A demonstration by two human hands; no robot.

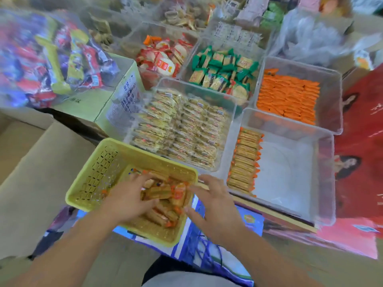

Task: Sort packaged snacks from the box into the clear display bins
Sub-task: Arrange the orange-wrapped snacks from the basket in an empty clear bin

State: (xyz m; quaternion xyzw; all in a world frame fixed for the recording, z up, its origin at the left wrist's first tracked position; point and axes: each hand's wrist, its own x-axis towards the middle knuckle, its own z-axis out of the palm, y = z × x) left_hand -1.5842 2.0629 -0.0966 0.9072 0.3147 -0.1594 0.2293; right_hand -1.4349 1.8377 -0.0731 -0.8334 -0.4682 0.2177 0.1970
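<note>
The left hand (pixel 128 195) is down inside the yellow perforated basket (pixel 91 183), palm down with its fingers bent onto the heap of orange-wrapped cracker packets (pixel 161 193). Blur hides whether it has any of them gripped. The right hand (pixel 215 204) hovers over the basket's right rim with fingers spread and relaxed, holding nothing, its fingertips at the edge of the same heap. Just beyond and to the right of the right hand stands a clear bin (pixel 290 183), where a row of matching packets (pixel 244 160) stands on edge along the wall nearest the hand. Straight ahead of the left hand, touching the basket's far side, a second clear bin (pixel 235 112) is packed with pale yellow-wrapped snacks (pixel 180 125). Further out from the right hand, a bin holds orange sachets (pixel 288 96), and beside it another holds green-wrapped biscuits (pixel 221 69).
</note>
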